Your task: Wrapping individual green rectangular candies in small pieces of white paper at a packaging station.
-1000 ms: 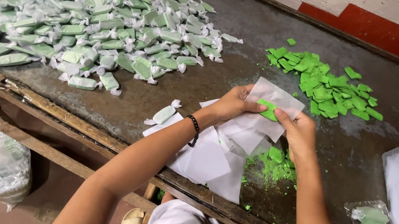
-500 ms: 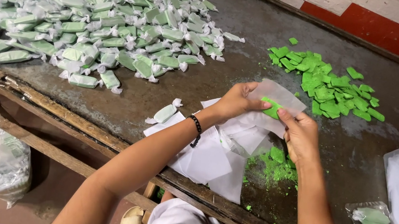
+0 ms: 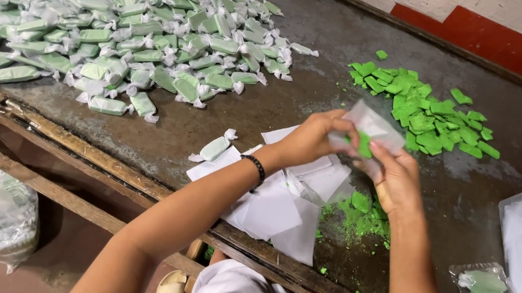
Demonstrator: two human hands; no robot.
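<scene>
Paper squares (image 3: 279,210) lie stacked at the table's near edge, within easy reach. Just above them, the left hand (image 3: 309,140) and right hand (image 3: 396,179) both pinch one translucent wrapper (image 3: 376,125) closed around a green piece (image 3: 363,144). Beyond, unwrapped green pieces (image 3: 422,111) sit apart from the wrapped pile (image 3: 114,31).
</scene>
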